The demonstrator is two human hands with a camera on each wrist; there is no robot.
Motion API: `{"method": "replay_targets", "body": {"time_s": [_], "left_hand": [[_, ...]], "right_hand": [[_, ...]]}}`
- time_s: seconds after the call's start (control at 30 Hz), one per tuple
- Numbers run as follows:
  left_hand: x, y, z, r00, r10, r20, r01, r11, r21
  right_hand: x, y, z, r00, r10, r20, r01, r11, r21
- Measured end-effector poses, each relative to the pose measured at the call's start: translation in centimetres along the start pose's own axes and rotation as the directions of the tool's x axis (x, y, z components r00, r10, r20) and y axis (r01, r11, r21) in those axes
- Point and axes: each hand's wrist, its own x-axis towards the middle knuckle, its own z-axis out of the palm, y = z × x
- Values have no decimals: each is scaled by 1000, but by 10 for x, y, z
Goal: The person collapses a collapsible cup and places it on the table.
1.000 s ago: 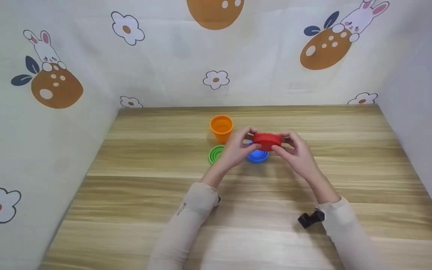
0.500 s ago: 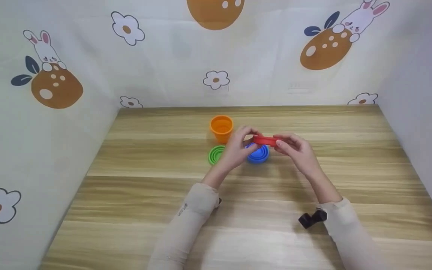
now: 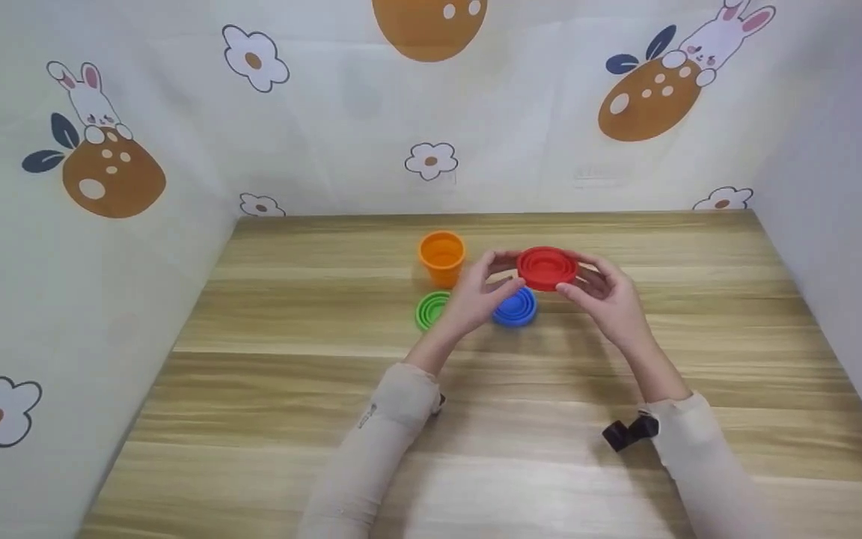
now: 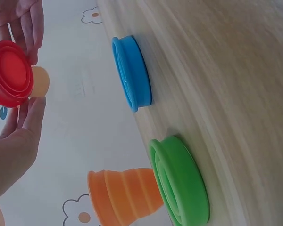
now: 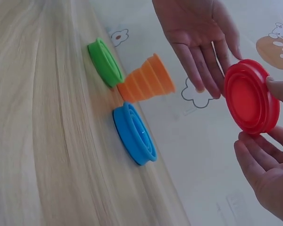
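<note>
A collapsed red folding cup (image 3: pixel 547 268) is held above the table between both hands, its ringed face showing. My left hand (image 3: pixel 476 296) pinches its left rim with thumb and fingers. On the opposite rim my right hand (image 3: pixel 610 303) grips it, the thumb at the near edge, as the right wrist view shows with the red cup (image 5: pixel 247 96). Just below them a collapsed blue cup (image 3: pixel 515 308) lies on the table. A collapsed green cup (image 3: pixel 429 308) lies partly behind the left wrist. Beyond it an orange cup (image 3: pixel 442 258) stands upright, fully extended.
The wood-grain table (image 3: pixel 266 404) is bounded by a pale printed cloth wall (image 3: pixel 334 135) at the back and sides. A black wrist camera (image 3: pixel 629 433) sits at the right sleeve, and part of another shows at the left cuff.
The red cup has turned from edge-on so its ringed face shows, and has shifted slightly up and right with both hands. The other cups have not moved.
</note>
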Motion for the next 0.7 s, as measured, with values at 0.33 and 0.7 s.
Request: {"method": "replay_targets", "body": {"time_s": [0.33,0.7], "left_hand": [[15,-7,11,998,-22,53,21,1000,17],[31,-25,22,987,-95,130,80,990,113]], "right_hand": [[8,16,-15,999,-43,1,43,998,-53],[12,40,-29,997,19,69,-10,992,-130]]}}
